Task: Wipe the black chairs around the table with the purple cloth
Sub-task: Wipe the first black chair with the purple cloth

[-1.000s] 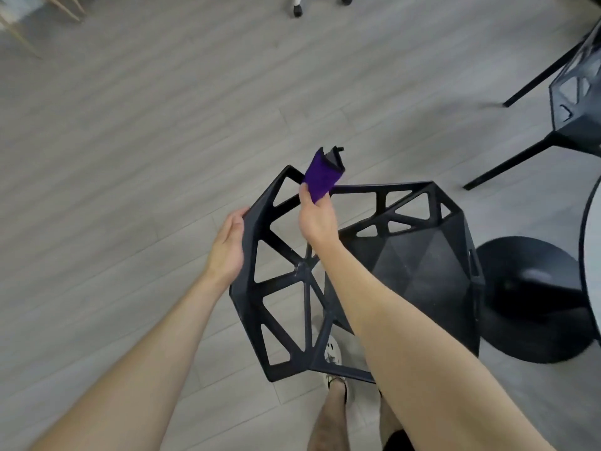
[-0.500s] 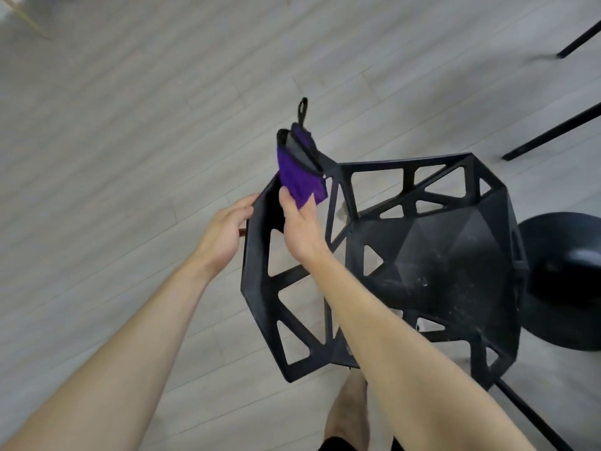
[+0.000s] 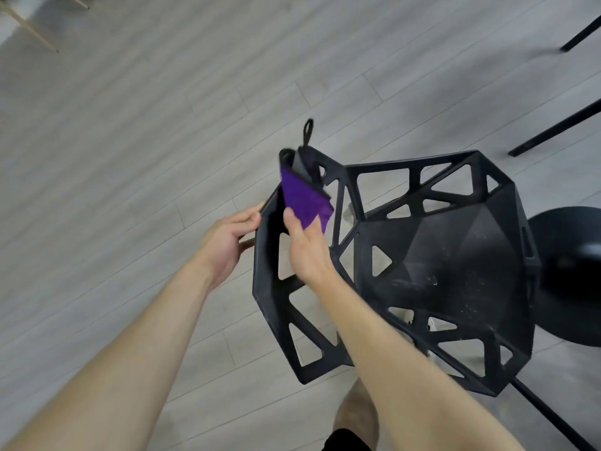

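Note:
A black chair (image 3: 455, 262) with an open triangular lattice shell fills the middle and right of the head view. Its dusty seat faces up. My right hand (image 3: 307, 247) holds the folded purple cloth (image 3: 304, 198) against the top corner of the chair's backrest frame; a black loop sticks up from the cloth. My left hand (image 3: 229, 240) grips the outer left edge of the backrest, fingers curled around the frame.
The floor is pale grey wood planks. A round black table base (image 3: 572, 275) sits right of the chair. Black legs of another chair (image 3: 553, 128) cross the upper right corner. Light wooden legs (image 3: 29, 30) show at the top left. My leg (image 3: 354, 415) is below.
The view swung so the chair sits further right and its seat shows more. My right hand moved the cloth from the backrest's top rail to its left corner. My left hand keeps its grip.

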